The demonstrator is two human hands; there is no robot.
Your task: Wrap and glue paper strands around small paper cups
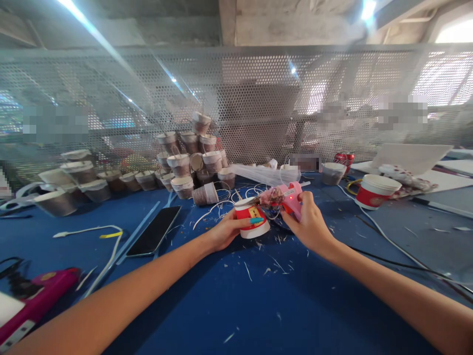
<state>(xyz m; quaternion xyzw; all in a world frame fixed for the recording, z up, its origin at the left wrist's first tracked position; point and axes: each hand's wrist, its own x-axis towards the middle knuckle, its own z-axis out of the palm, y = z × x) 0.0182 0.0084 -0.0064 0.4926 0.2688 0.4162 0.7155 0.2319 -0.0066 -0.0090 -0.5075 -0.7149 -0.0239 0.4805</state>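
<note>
My left hand (228,230) grips a red and white paper cup (251,228), with the thumb across its printed label. The cup appears upside down, its wide rim low and a little tilted. A pink hot glue gun (291,196) with a small lit red light is in my right hand (309,222), fingers wrapped round its handle. The gun's nozzle points left and meets or nearly meets the cup's upper end; contact cannot be made out. Clear glue sticks out of the gun's back. White string (212,209) lies in loops behind the cup.
Stacked brown cups with pale tops (179,165) stand at the back left. A black phone (155,230) and a magenta power strip (40,296) lie left. On the right are red-and-white cups (377,191), a soda can (347,161) and cables (391,241). Scraps dot the blue table (207,305).
</note>
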